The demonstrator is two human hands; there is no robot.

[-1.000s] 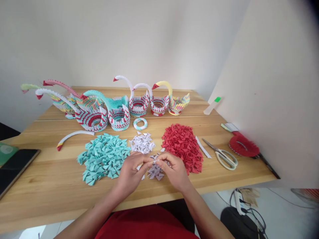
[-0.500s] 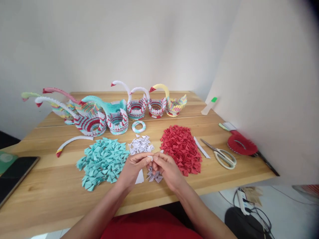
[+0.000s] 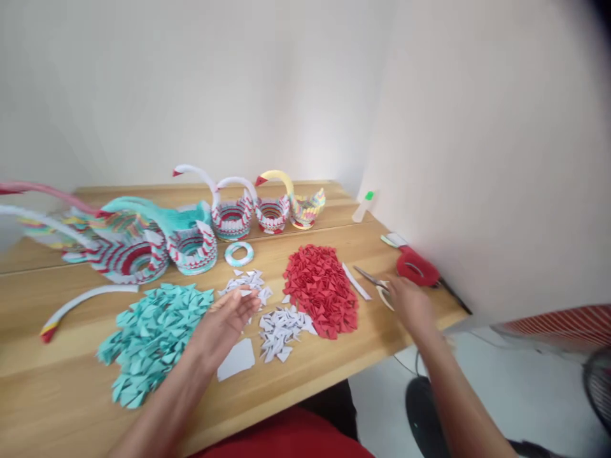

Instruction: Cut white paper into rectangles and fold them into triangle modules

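Observation:
My left hand point(image 3: 226, 321) is closed, pinching a small white folded paper piece point(image 3: 245, 293) at its fingertips. It hovers between the heap of turquoise paper pieces point(image 3: 155, 337) and the white paper pieces point(image 3: 282, 331). My right hand point(image 3: 411, 304) is over the handles of the scissors point(image 3: 370, 277), whose blades point left. Motion blurs that hand, and its fingers are partly hidden, so its grip on the handles cannot be made out. A flat white paper sheet point(image 3: 237, 359) lies below my left hand.
Red paper pieces point(image 3: 322, 292) form a heap right of centre. Behind them stand several paper swan baskets point(image 3: 272, 213) and a turquoise-white ring point(image 3: 239, 254). A white paper neck point(image 3: 86, 302) lies left. A red brush point(image 3: 416, 266) and a green-capped bottle point(image 3: 363, 207) are at the right.
My hands, together at the centre before, are now apart. The right one has moved right to the scissors, while the left keeps the white paper piece. The view has turned right.

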